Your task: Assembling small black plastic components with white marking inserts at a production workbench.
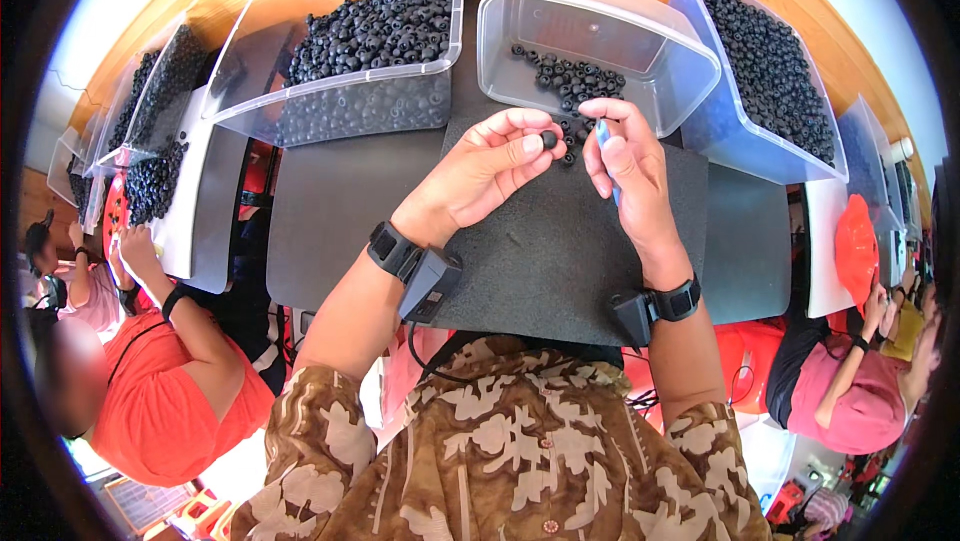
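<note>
Left hand [478, 169]: thumb and fingertips closed in a pinch on a small round black part with a smooth, dull surface [549, 140]; remaining fingers loosely curled. Right hand [640, 173]: thumb and fingers drawn in around a slim, light-blue, pen-like tool [604, 138], its upper end near the held part but apart from it. Both hands stand over the black rectangular work surface [560, 261], just before a frosted, clear plastic tub [690, 59] with more black parts [577, 81] inside. Risks, as judged: the part is small and curved, so an off-centre pinch or a sideways push could make it slip out and roll; the tool, if it skidded on the round face, could nick a left fingertip; a knuckle brushing the loose pieces between the hands could scatter them. Appearance: held part looks near-spherical and dark all over; any hole or seam on it cannot be made out. Several pieces in the large clear bin to the left [335, 87] show ring-like openings. Held part's location: at the left fingertips, above the work surface, left of the tool.
</note>
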{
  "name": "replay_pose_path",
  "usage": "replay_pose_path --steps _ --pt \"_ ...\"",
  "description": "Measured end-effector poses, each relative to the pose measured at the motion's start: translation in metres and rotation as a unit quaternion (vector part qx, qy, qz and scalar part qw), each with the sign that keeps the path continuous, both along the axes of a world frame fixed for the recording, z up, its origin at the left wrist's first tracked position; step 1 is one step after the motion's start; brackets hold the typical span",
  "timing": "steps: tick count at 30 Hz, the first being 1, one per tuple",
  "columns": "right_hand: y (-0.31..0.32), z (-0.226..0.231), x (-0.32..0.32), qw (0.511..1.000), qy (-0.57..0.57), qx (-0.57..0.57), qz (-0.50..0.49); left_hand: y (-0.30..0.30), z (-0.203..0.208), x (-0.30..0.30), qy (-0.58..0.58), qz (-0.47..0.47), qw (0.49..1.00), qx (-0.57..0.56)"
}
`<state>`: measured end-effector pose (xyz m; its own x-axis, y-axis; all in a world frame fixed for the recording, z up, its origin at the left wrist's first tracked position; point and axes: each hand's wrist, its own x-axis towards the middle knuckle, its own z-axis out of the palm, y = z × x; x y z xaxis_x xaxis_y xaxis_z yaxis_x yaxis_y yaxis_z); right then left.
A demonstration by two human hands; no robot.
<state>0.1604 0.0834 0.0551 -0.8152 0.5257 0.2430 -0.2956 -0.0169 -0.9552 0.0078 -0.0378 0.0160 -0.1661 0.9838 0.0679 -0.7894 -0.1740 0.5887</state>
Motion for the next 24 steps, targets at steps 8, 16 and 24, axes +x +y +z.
replay_pose_path --steps 8,16,24 --pt "0.0022 -0.0100 0.0013 0.989 -0.093 0.118 0.006 0.0000 -0.0025 -0.0011 -0.019 0.012 1.000 0.006" --pt "-0.0016 -0.0030 0.0002 0.984 -0.084 0.155 0.022 -0.0014 -0.0036 -0.0024 -0.027 0.002 0.999 0.017" --pt "0.0000 -0.0037 0.0003 0.980 -0.096 0.170 0.028 0.0003 -0.0056 -0.0023 0.004 0.007 1.000 0.011"
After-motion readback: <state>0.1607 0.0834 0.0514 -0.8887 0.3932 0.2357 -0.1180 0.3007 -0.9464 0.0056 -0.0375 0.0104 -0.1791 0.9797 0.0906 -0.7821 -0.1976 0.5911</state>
